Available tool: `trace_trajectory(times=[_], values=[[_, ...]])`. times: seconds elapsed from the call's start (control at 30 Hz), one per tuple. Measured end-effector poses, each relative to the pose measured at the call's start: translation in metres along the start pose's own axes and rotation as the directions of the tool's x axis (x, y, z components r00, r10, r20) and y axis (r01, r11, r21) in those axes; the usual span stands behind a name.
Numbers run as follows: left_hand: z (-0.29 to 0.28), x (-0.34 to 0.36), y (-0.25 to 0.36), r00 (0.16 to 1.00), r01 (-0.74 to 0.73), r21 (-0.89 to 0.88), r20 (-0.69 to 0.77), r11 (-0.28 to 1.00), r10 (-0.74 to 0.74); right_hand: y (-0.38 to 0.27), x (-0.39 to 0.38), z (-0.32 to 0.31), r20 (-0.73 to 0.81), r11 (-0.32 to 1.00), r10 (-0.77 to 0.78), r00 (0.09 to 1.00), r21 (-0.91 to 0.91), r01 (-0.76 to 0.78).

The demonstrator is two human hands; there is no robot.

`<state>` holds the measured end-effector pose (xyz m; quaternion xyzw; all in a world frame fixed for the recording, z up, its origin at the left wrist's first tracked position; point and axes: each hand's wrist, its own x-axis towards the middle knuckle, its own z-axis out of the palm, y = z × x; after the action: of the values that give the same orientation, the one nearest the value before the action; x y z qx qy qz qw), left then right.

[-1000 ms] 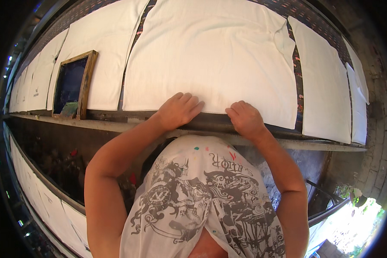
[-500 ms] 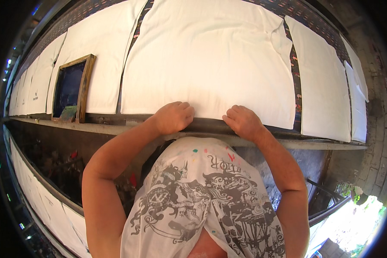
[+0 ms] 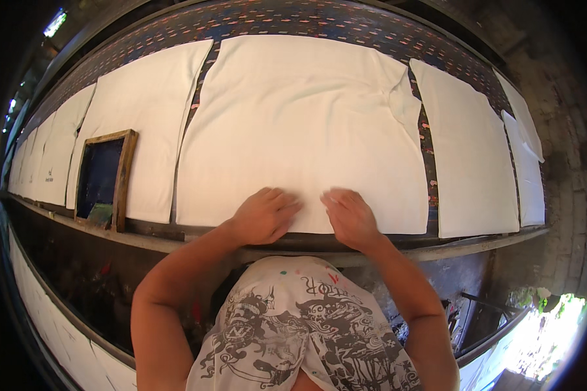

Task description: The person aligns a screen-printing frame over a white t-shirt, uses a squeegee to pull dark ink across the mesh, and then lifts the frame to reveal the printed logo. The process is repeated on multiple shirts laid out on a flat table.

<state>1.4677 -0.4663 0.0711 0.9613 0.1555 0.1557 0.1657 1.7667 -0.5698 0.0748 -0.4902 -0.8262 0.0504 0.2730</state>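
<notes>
Left hand [image 3: 265,216], right hand [image 3: 351,220]: curled, hold unclear to me | cloth [image 3: 300,137]: ahead, equally near both, toward far edge of tabletop [image 3: 293,21]

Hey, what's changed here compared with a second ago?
The left hand and right hand have shifted forward from the near edge of the large white cloth and drawn closer together. The blurred fingers leave it unclear whether they let go. The view tilted up. The wooden-framed dark panel and neighbouring cloths stayed put.
</notes>
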Motion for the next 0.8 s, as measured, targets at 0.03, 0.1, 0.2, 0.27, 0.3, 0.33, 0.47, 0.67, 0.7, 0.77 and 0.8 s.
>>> trace_trajectory(times=[0.03,0.1,0.2,0.27,0.3,0.33,0.47,0.67,0.7,0.77,0.8], values=[[0.015,0.013,-0.001,0.996,0.014,0.067,-0.094,0.998,-0.007,0.001,0.010,0.015,-0.096,0.995,0.011,0.995,-0.095,-0.020],[0.037,0.042,-0.004,0.984,0.178,0.111,-0.001,0.978,-0.179,0.015,0.017,0.044,-0.010,0.982,0.162,0.987,-0.094,-0.162],[0.041,0.064,-0.006,0.958,0.283,0.112,0.017,0.952,-0.287,0.048,0.016,0.048,0.065,0.915,0.341,0.938,-0.254,-0.315],[0.033,0.049,-0.016,0.918,0.389,0.166,0.016,0.906,-0.397,0.085,-0.016,0.023,-0.022,0.827,0.460,0.888,-0.352,-0.437],[0.027,0.034,-0.019,0.890,0.443,0.197,0.021,0.875,-0.455,0.105,-0.036,0.013,-0.087,0.765,0.514,0.853,-0.404,-0.502],[0.018,0.016,-0.025,0.859,0.498,0.219,0.009,0.839,-0.513,0.115,-0.054,-0.002,-0.089,0.716,0.564,0.821,-0.443,-0.540],[-0.005,-0.055,-0.047,0.767,0.631,0.265,-0.075,0.729,-0.637,0.125,-0.089,-0.042,-0.039,0.610,0.677,0.735,-0.529,-0.590],[-0.005,-0.071,-0.054,0.781,0.611,0.295,-0.074,0.735,-0.620,0.129,-0.093,-0.025,-0.144,0.599,0.609,0.780,-0.561,-0.571],[-0.003,-0.075,-0.052,0.783,0.609,0.306,-0.081,0.732,-0.617,0.118,-0.077,-0.023,-0.177,0.636,0.572,0.801,-0.521,-0.570],[-0.001,-0.070,-0.049,0.795,0.601,0.263,-0.094,0.755,-0.600,0.099,-0.052,-0.021,-0.104,0.821,0.407,0.907,-0.393,-0.414],[-0.001,-0.066,-0.046,0.801,0.596,0.241,-0.110,0.766,-0.588,0.086,-0.039,-0.022,-0.088,0.891,0.309,0.947,-0.322,-0.320]])
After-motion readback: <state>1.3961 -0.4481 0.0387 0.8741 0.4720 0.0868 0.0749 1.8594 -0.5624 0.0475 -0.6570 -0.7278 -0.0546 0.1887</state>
